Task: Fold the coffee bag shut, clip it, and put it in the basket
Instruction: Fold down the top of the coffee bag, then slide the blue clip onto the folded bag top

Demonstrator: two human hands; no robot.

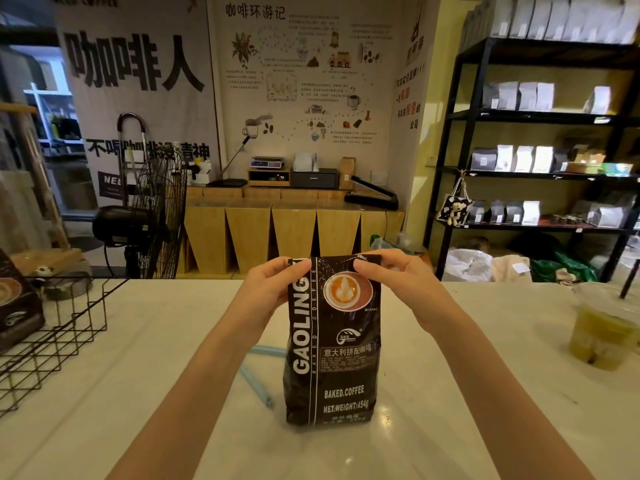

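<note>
A dark brown coffee bag [332, 344] printed "GAOLING" stands upright on the white table [138, 393], straight ahead of me. My left hand [273, 284] pinches its top left corner and my right hand [388, 277] pinches the top right corner; the top edge looks folded over. A pale blue clip [254, 375] lies on the table just left of the bag, partly hidden behind it. The black wire basket [52, 341] stands at the table's left edge with another dark coffee bag [17, 306] inside.
A plastic cup of green drink with a straw [602, 334] stands at the table's right side. Beyond the table are a black floor fan [152, 209], a wooden counter [294, 230] and black shelving with bags [540, 161].
</note>
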